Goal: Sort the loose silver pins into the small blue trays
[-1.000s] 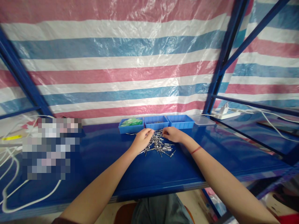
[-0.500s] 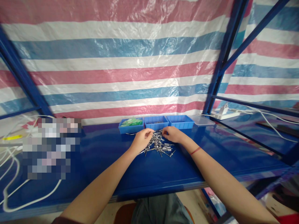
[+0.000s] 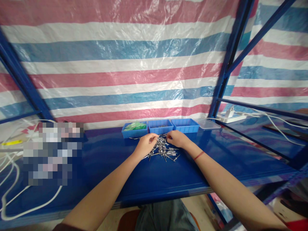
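A heap of silver pop rivets [image 3: 162, 148] with thin stems lies loose on the blue tabletop. At the heap's left side my left hand [image 3: 146, 144] is closed, thumb and fingertips pinched together; anything between them is too small to make out. My right hand [image 3: 178, 139] curls over the heap's upper right edge, its fingers bent inward and its grip partly hidden. Behind the hands stand three blue bins: the left bin [image 3: 134, 133] holds green-and-white plastic packets, the middle bin [image 3: 160, 129] has small metal pieces in it, and the right bin [image 3: 185, 129] shows a bare floor.
A clear plastic lid [image 3: 209, 124] lies right of the bins. White cables [image 3: 18, 179] loop over the table's left side beside a blurred-out area. A power strip [image 3: 232, 117] sits at the right rear, behind blue frame bars [image 3: 226, 72]. Striped sheeting hangs behind.
Both hands stay almost where they were over the rivets, with only slight finger movement. The view has shifted a little.
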Demonstrator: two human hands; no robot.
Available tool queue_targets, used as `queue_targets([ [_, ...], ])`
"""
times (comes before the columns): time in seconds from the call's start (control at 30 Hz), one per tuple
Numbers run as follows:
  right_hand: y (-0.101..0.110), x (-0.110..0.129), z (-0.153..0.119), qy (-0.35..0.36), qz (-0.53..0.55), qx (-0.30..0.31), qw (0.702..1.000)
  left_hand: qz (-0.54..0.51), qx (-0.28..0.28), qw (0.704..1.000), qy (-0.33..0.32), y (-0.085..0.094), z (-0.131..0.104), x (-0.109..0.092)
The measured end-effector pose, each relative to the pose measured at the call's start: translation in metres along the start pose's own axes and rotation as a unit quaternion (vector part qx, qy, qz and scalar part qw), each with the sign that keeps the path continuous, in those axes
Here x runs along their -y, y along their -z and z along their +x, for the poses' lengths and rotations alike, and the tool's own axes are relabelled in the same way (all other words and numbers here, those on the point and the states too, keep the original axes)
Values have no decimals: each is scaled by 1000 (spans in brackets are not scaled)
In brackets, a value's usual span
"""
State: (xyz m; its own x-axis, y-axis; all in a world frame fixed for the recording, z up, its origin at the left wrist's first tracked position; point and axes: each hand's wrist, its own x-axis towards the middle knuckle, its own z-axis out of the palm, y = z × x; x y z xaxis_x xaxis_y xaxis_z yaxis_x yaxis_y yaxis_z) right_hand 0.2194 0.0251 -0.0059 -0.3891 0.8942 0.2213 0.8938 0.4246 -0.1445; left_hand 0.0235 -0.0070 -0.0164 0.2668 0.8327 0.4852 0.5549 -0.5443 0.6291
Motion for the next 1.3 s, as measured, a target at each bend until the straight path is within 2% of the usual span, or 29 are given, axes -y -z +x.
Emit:
queue_targets([
  [0.1, 3, 2, -1, -3, 39, -38, 999, 0, -16, 1000, 5, -1, 1, 1],
  [0.17, 4, 4, 0, 29, 137, -69, 988, -1, -51, 999, 11, -1, 2, 2],
  [0.23, 4, 8, 1, 79, 267, -84, 957, -8, -82, 997, 14, -1, 2, 2],
  [0.33, 3, 17, 1, 125, 409, -78, 901, -38, -82, 996, 9, 1, 3, -1],
  [0.43, 2, 25, -1, 134, 476, -64, 867, -72, -78, 994, 5, 3, 2, -7],
  [0.53, 3, 29, -2, 136, 512, -52, 847, -92, -100, 991, -7, 5, 1, -12],
  [0.63, 3, 30, -3, 135, 525, -35, 840, -92, -121, 988, -30, 6, 0, -16],
  [0.83, 3, 31, -4, 128, 506, -34, 852, -68, -136, 987, -45, 8, -1, -19],
  [0.97, 5, 32, -3, 104, 517, -80, 846, -55, -143, 987, -50, 9, -1, -17],
  [1.17, 10, 35, -5, 85, 545, -155, 820, -52, -153, 986, -45, 9, 1, -14],
  [1.3, 13, 42, -8, 78, 519, -178, 832, -35, -126, 991, -32, 8, 1, -12],
])
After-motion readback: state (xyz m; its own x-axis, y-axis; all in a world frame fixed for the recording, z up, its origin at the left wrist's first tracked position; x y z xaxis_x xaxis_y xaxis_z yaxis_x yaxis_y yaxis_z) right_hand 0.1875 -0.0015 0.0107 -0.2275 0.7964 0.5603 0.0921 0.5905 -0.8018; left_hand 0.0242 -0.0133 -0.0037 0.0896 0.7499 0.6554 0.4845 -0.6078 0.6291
